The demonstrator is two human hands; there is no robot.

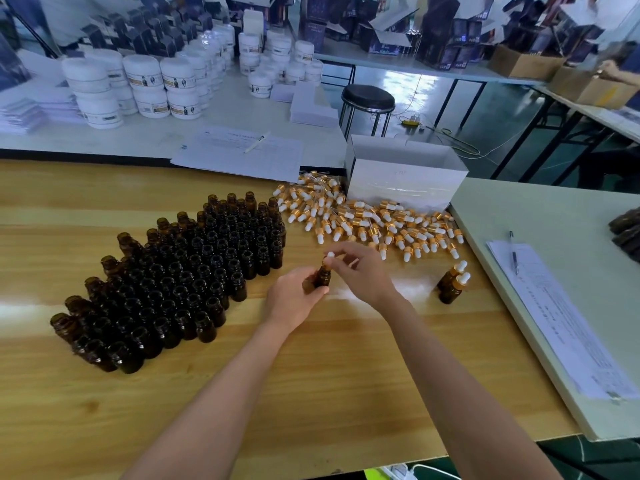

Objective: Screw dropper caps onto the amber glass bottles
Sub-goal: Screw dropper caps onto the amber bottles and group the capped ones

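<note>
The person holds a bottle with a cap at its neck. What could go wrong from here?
1. The right hand pinches the dropper cap only by its top; it may sit crooked and cross-thread on the amber bottle in the left hand.
2. The left arm is near the block of open bottles; a sideways move might topple some.

Left hand (pixel 294 301) gripping, right hand (pixel 360 268) pinching
</note>
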